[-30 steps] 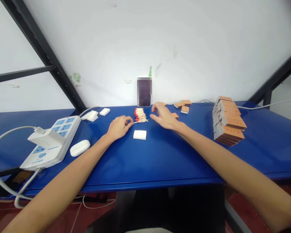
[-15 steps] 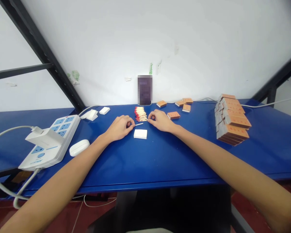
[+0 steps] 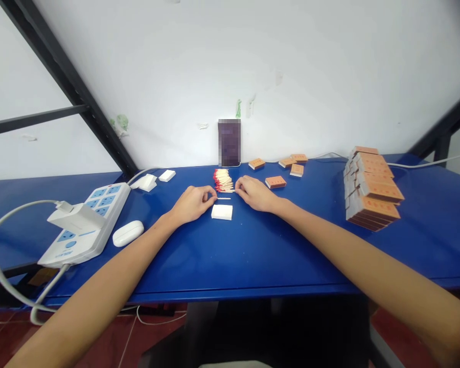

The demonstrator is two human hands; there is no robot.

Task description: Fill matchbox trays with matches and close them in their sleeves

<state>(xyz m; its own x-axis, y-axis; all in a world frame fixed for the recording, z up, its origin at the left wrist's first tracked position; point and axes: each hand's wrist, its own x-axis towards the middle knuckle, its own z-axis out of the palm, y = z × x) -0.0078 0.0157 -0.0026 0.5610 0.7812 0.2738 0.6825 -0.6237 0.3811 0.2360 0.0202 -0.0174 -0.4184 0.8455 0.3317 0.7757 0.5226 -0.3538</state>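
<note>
My left hand (image 3: 194, 204) is closed, thumb and forefinger pinched at the left end of a single match (image 3: 224, 198) whose pale stick points right. Beyond it lies a pile of matches (image 3: 223, 180), red heads to the left. At the pile's near right edge is my right hand (image 3: 254, 193), its thumb and forefinger pinched by a stick end. Whether that stick is gripped or only touched is hard to make out. A small white box (image 3: 222, 212) sits just in front of both hands, nearer to me.
Several loose orange matchboxes (image 3: 276, 182) lie at the back right, with a tall matchbox stack (image 3: 371, 189) farther right. Leftward are white box pieces (image 3: 147, 182), a white oval case (image 3: 128, 233) and a power strip (image 3: 94, 225) with cables. A blurred dark phone-like panel (image 3: 229, 143) leans on the wall.
The match at my left fingertips has turned from a slant to nearly level and sits slightly farther right. My right hand stays by the pile, almost unmoved. The view has shifted slightly.
</note>
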